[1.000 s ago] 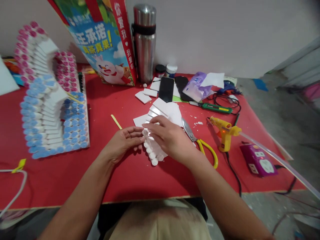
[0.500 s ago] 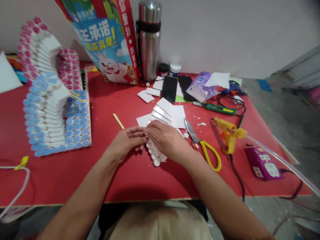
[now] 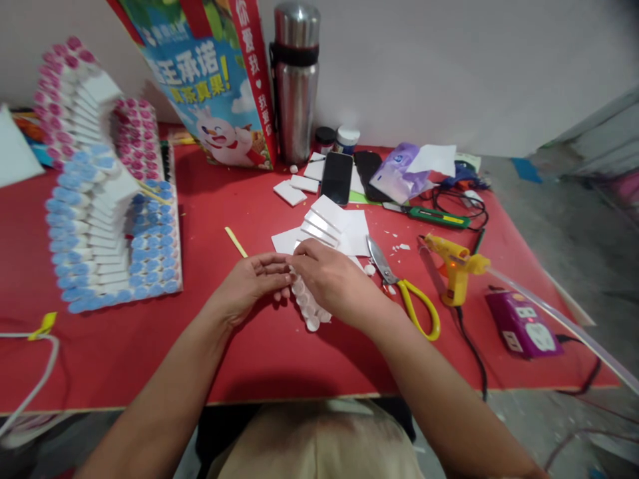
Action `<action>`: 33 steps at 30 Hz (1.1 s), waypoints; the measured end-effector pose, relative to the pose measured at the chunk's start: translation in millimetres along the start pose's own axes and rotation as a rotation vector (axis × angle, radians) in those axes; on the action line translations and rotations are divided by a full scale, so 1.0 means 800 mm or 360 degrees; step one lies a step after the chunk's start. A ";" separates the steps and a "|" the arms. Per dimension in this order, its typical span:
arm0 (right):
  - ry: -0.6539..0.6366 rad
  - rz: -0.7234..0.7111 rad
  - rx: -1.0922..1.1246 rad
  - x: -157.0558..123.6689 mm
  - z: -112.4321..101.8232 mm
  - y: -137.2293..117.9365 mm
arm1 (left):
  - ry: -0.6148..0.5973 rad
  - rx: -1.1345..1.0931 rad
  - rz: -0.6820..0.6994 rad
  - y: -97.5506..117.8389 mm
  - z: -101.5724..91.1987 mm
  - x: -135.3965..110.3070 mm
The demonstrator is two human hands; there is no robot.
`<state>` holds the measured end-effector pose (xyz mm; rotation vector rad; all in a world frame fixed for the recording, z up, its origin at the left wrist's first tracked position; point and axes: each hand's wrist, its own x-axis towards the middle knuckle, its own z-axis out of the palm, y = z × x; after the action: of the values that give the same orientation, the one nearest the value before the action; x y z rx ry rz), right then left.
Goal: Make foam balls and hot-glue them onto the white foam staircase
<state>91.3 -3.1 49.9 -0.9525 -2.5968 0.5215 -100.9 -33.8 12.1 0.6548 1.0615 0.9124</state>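
Note:
Between my hands, at the middle of the table, is a white foam-board staircase piece (image 3: 319,226), its side lined with small white round discs (image 3: 309,309). My left hand (image 3: 249,285) is at its left edge, thumb and fingertips closed on the rim near the upper discs. Curved over its top, my right hand (image 3: 332,274) presses with fingers together, its fingertips meeting those of the left. Both hands hide the piece's middle. Just right of my right hand lie yellow-handled scissors (image 3: 419,309) with the blades apart.
A large stepped model (image 3: 104,259) with blue and pink discs stands left. On the right are a yellow hot glue gun (image 3: 455,273), a purple box (image 3: 522,326) and a green utility knife (image 3: 439,218). A steel flask (image 3: 297,93), printed bag (image 3: 214,106) and phone (image 3: 337,178) are behind.
The hands stay at the same place on the white piece, with only a slight shift of the fingers. The whole view has moved a little.

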 end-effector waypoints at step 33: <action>-0.0261 0.0071 -0.0299 0.014 -0.006 0.005 | -0.0019 0.0011 0.0024 -0.004 -0.001 0.009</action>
<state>87.4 8.4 53.9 -1.0700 -2.8170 0.3863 -99.4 -29.3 6.3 0.6741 1.0505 0.9169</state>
